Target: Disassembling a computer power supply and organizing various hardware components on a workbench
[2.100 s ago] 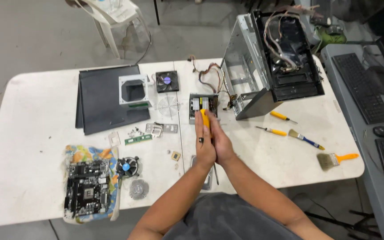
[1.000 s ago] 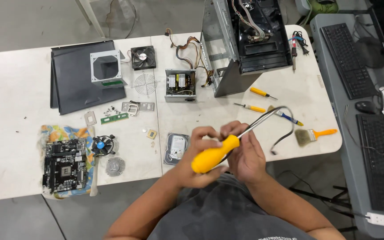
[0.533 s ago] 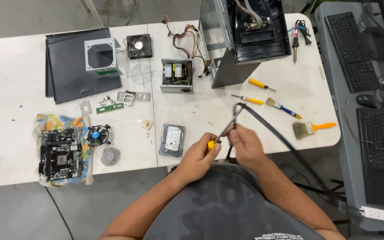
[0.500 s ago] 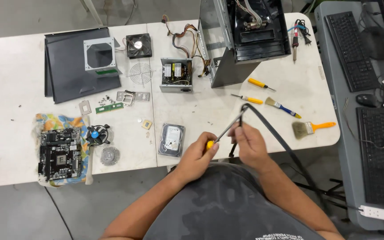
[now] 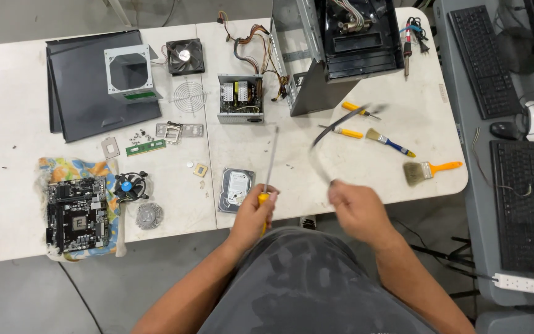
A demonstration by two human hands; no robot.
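Hands sit low in the middle of the frame, just over the near edge of the white table [image 5: 353,173]. The left hand [image 5: 251,216] is clenched around the yellow handle of a long screwdriver [image 5: 269,162], whose thin shaft points up the frame, past the right side of a hard drive [image 5: 236,188] lying flat on the table. The right hand [image 5: 356,207] is closed on one end of a dark cable [image 5: 332,133]; the cable curves up and to the right, blurred, toward 2 small yellow-handled screwdrivers [image 5: 347,132] near the middle right. The 2 hands are apart, with bare table between them.

At the top centre stands an open computer case [image 5: 335,43], with a power supply [image 5: 240,98] and its bundle of wires just to its left. A black fan [image 5: 185,57] and dark side panels [image 5: 88,93] lie at the upper left. A motherboard [image 5: 75,215] rests on a patterned cloth at the lower left, a round cooler [image 5: 130,185] beside it. 2 brushes [image 5: 431,170] lie at the right edge.
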